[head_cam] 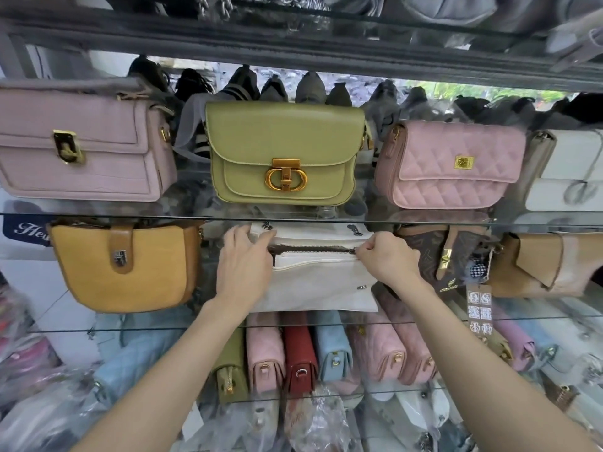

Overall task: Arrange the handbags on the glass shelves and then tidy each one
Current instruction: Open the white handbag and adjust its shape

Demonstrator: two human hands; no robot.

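- A white handbag (321, 275) sits on the middle glass shelf (538, 313), between a mustard saddle bag (127, 265) on its left and a brown patterned bag (443, 252) on its right.
- The left hand (241, 265) grips the white handbag's upper left corner, fingers curled over the top edge.
- The right hand (388, 259) pinches the zipper pull (353, 251) at the right end of the bag's zipper; the dark zipper line runs left from there toward the left hand.
- On the shelf above stand a lilac bag (85, 141) at left, an olive-green bag (284, 151) with a gold clasp in the middle, and a pink quilted bag (453, 164) at right, with a white bag (567, 171) at the far right edge.
- A tan bag (548, 265) stands right of the brown patterned one.
- Below, nearer the camera, small bags stand packed in a row, among them a red bag (300, 357) and a light blue bag (332, 347).
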